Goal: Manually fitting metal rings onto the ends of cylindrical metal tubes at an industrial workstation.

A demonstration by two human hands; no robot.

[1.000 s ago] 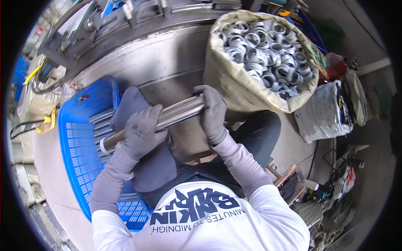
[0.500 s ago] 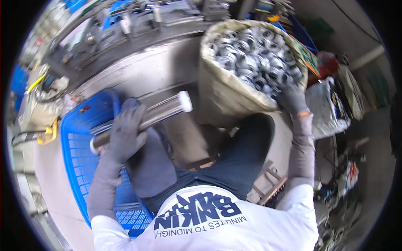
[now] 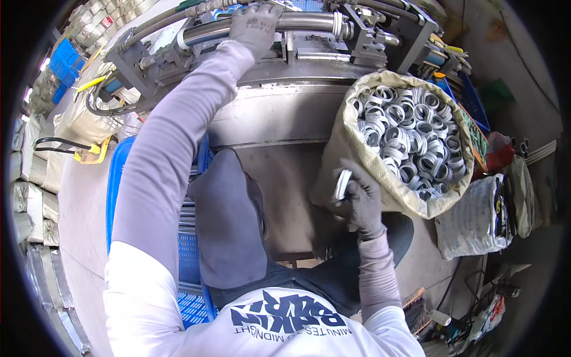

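Observation:
In a grey glove, my left hand (image 3: 256, 31) is closed round a shiny metal tube (image 3: 303, 22) that lies lengthwise in the machine (image 3: 380, 44) at the far side. White rings (image 3: 338, 25) sit at the tube's right end, against the machine's end block. My right hand (image 3: 364, 202), also gloved, pinches a pale ring (image 3: 342, 184) in front of the sack; whether it is one ring or a small stack I cannot tell. Many similar grey and white rings (image 3: 410, 128) fill the cloth sack (image 3: 336, 157) beyond that hand.
A blue plastic basket (image 3: 190, 253) with metal tubes stands by my left leg, partly behind my left arm. To the right of the sack lies a white plastic bag (image 3: 473, 223). A yellow-and-black tool (image 3: 92, 153) lies on the left. Wrapped bundles (image 3: 35, 202) line the left edge.
My left hand has gone from above the basket up to the machine, where a tube now lies. My right hand has come out of the sack with a ring.

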